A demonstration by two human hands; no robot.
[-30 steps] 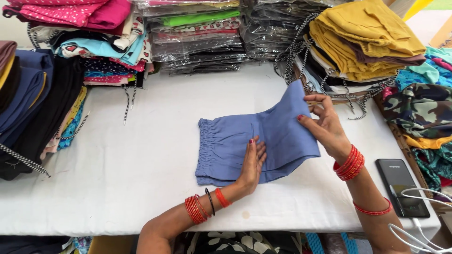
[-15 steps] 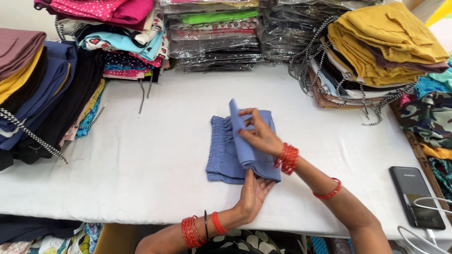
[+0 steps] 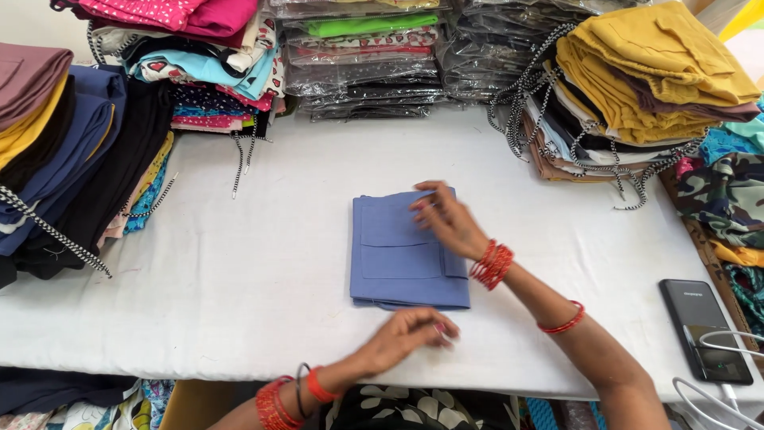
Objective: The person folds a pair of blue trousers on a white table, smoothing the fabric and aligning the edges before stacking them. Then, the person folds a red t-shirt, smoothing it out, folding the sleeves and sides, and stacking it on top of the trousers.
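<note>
Folded blue garment (image 3: 406, 251) at table (image 3: 239, 271) centre, near front edge; right hand (image 3: 446, 219) flat on its top right corner; left hand (image 3: 414, 334) curled just below it, apart.

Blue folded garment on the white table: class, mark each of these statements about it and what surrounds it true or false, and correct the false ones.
1. The blue folded garment lies flat on the white table. True.
2. The right hand rests on the garment's upper right part. True.
3. The left hand grips a pair of scissors. False: it holds nothing and sits just below the garment's near edge.
4. A dark phone lies at the table's right end. True.
5. The yellow clothes stack is at the far left. False: it is at the far right.
</note>
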